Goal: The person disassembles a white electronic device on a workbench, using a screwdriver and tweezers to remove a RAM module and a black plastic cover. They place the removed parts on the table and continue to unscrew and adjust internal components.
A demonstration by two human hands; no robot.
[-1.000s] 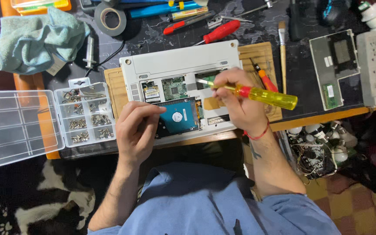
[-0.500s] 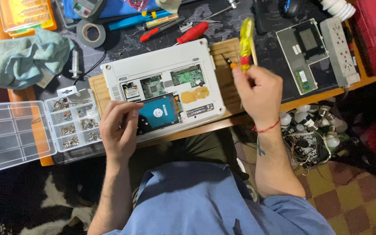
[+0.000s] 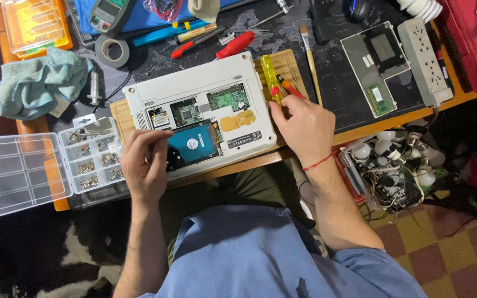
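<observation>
Home electronics repair bench, scattered screwdrivers (image 3: pixel 237 44), multimeter (image 3: pixel 107 15), tape roll (image 3: pixel 112 51), screw organiser (image 3: pixel 92 156) (open), bulb parts (image 3: pixel 387 165)

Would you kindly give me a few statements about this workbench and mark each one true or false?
1. The left hand rests at the edge of the blue hard drive in the opened white laptop. True.
2. The yellow-handled screwdriver stands upright in the right hand's grip. False: it lies flat on the wooden board beside the laptop, at the fingertips of the right hand.
3. The clear screw organiser has its lid shut. False: the lid is folded open to the left.
4. A teal cloth lies above the organiser in the picture. True.
5. A roll of grey tape lies on the laptop. False: it lies on the dark mat beyond it.
</observation>
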